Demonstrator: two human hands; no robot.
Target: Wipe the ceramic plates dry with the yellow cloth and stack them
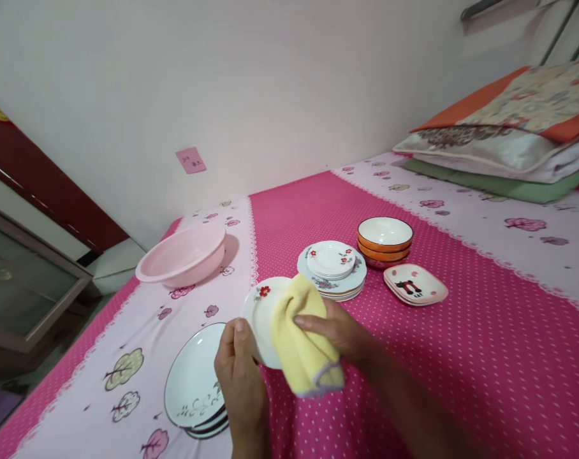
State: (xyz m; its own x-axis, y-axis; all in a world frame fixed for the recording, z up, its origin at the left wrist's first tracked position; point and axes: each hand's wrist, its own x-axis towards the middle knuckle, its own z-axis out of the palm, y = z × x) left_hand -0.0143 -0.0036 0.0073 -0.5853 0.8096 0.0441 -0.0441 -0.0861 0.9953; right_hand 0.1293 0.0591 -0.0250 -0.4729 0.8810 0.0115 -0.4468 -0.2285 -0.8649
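My left hand grips the left edge of a white plate with a red flower near its rim. A yellow cloth with a greyish-purple edge is bunched in my right hand and lies over the plate's right part. Just behind the held plate, several small flowered plates sit on a stack of larger pale-blue plates. Left of my left hand, a stack of big white plates with dark rims is partly hidden by that hand.
A pink basin stands at the back left. To the right are stacked orange bowls and squarish cat-patterned dishes. Folded bedding is piled at the far right on the pink bedspread. A pink note hangs on the wall.
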